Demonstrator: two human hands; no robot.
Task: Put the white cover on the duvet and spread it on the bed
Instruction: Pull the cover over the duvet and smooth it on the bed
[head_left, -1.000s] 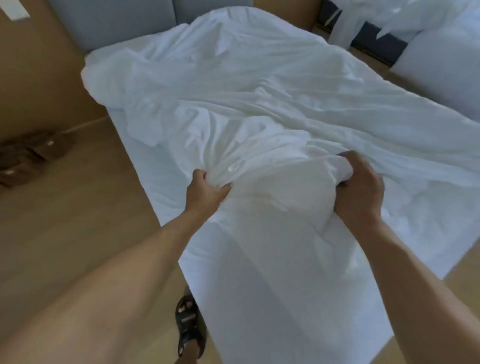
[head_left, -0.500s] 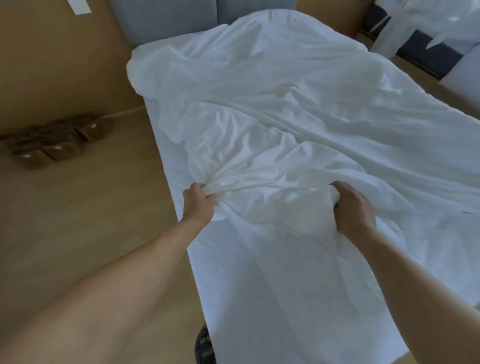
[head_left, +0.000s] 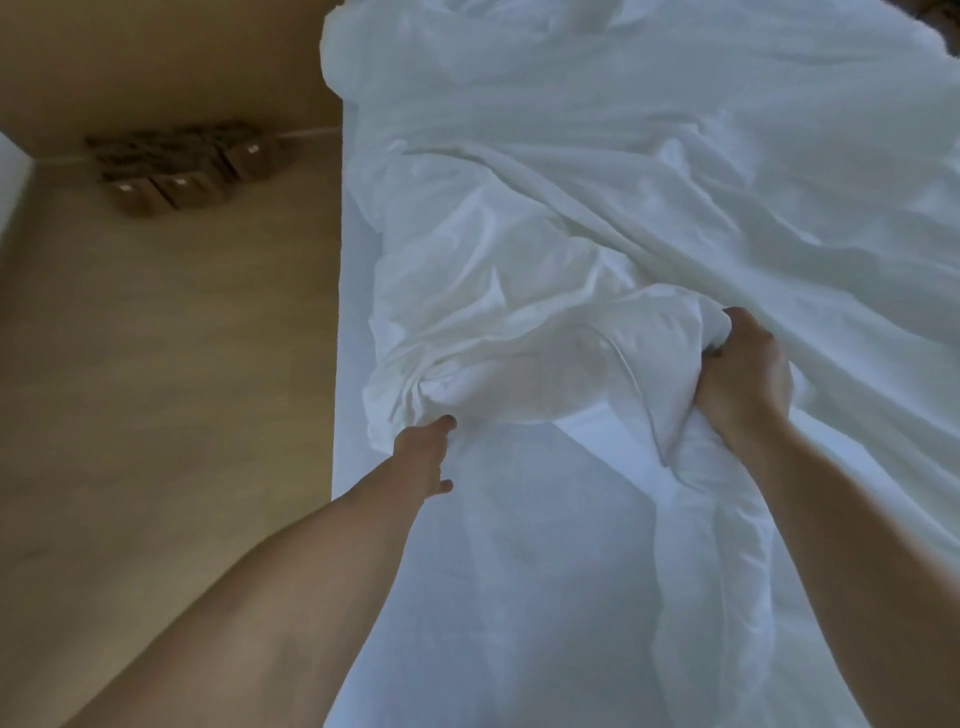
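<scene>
The white cover (head_left: 597, 218) lies crumpled across the bed (head_left: 493, 597). My left hand (head_left: 423, 454) grips a bunched fold at the cover's near left edge, and most of its fingers are hidden in the cloth. My right hand (head_left: 740, 384) grips a thick wad of white fabric at the cover's near edge. From that wad a padded roll, apparently the duvet (head_left: 701, 571), trails down toward me over the sheet. Between my hands the cover's edge is lifted a little off the sheet.
Wooden floor (head_left: 166, 389) runs along the bed's left side. Brown slipper-like items (head_left: 176, 166) sit by the tan wall at the far left. The cover's far corner (head_left: 353, 57) hangs at the bed's upper left edge.
Both hands have drawn the cover's edge nearer to me, and the left hand has dropped lower. My view has swung left and down, closer to the bed.
</scene>
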